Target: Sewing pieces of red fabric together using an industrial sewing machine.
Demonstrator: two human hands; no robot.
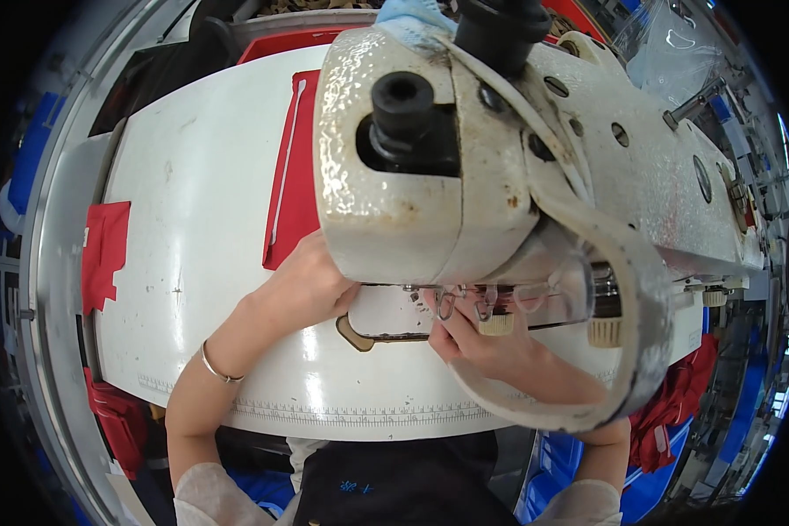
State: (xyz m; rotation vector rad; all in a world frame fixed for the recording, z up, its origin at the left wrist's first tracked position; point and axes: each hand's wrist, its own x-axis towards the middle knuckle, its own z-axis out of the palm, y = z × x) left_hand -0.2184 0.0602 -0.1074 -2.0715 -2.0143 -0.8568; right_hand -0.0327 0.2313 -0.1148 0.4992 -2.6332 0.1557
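A cream-coloured sewing machine head (pixel 394 210) stands over the white table and hides part of both hands. My left hand (pixel 311 280) is at its left side with fingers curled; their tips go out of sight behind the machine, and whatever they hold is hidden. Beside that hand lies a flat red fabric piece (pixel 294 175) with a white strip along it. Under the needle area, my right hand (pixel 482 342) has its thumb and fingers drawn together, partly behind a clear guard (pixel 552 294). What is between them cannot be made out.
A smaller red fabric piece (pixel 105 254) lies at the table's left edge. Red cloth hangs at lower left (pixel 118 421) and is heaped at right (pixel 675 403). A curved white lever (pixel 644 324) arches over my right forearm. A printed ruler (pixel 324 414) runs along the near edge.
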